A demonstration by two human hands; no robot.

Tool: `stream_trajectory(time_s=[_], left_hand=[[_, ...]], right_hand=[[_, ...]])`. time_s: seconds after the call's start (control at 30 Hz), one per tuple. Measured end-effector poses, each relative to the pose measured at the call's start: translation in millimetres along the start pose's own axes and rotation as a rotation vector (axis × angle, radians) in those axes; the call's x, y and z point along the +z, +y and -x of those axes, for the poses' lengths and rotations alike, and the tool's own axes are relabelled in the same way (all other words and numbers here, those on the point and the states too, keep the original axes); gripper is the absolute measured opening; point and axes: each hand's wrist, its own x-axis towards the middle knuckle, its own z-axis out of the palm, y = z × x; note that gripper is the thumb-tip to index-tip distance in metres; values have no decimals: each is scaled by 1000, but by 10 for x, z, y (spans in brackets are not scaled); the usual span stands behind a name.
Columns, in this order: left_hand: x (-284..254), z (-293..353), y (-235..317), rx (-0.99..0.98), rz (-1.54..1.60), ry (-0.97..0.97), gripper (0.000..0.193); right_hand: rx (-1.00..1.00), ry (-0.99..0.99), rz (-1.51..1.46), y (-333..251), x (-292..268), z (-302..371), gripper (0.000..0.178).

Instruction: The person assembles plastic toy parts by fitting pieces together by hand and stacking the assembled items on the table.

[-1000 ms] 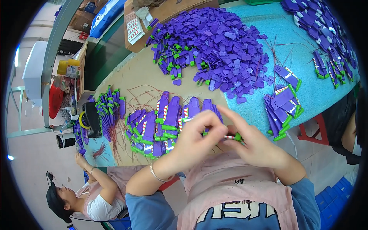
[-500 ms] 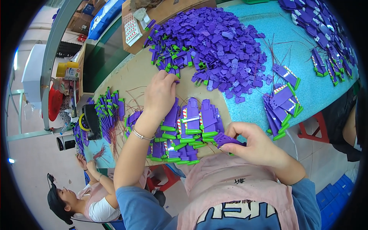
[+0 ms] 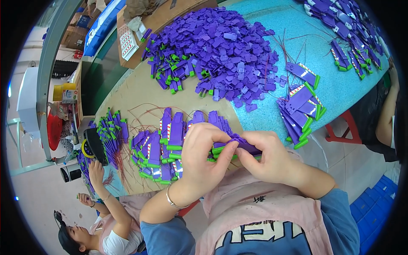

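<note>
In front of my chest, both hands meet at one purple plastic part. My right hand is closed round it, thumb and fingers pinching its side. My left hand pinches the part's left end, thumb tip close to the right thumb. Whether a separate small piece sits between the left fingers is hidden. Just left of my hands, assembled purple pieces with green ends and red-and-white striped strips lie in overlapping rows, partly covered by my left hand.
A large heap of small purple parts fills the table's far middle. Finished-looking stacks with thin wires lie to the right. A cardboard box stands far left. A co-worker works at the left; another person's arm shows at right.
My left hand has come back from the heap's near edge to the purple part in my right hand. The view has shifted slightly. The co-worker's hands have moved apart.
</note>
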Motion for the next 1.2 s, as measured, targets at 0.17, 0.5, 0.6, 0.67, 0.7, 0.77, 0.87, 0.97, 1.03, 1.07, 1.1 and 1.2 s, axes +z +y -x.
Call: stream_trajectory(time_s=[0.17,0.5,0.6,0.67,0.7,0.77,0.87,0.97,1.03,1.07,1.1,1.2], left_hand=[[36,-7,16,-335,301,-202,11],[-232,-132,-125,-527,272,-39,15],[-505,-88,-477,-612,43,-16,13],[-550,-82,-657,-134,-552,-79,9],[-487,-163,-642,-217,-502,-55,8],[-431,-283,-712,-205,-454,-49,7],[-321,-435,-789,-187,-371,-59,8],[-139,-578,-861,-222,-421,-211,15],[-52,-643,-890,-189,-472,-225,15],[-29,-662,-905,-157,-524,-239,16],[-30,-663,-936,-159,-526,-239,16],[-87,-658,-978,-103,-574,-220,18]], right_hand=[[-27,29,133,69,-55,36,12],[-216,-23,331,4,-644,-57,16],[-201,116,823,-10,-1034,-63,36],[-118,111,934,22,-1215,-21,40],[-71,127,954,71,-1274,5,42],[-3,123,961,68,-1348,31,45],[3,113,944,49,-1371,-1,46],[48,100,903,56,-1409,-34,48],[13,91,891,81,-1470,1,49],[-22,80,877,85,-1492,15,50],[-22,79,876,91,-1499,7,50],[-25,36,903,56,-1532,-38,48]])
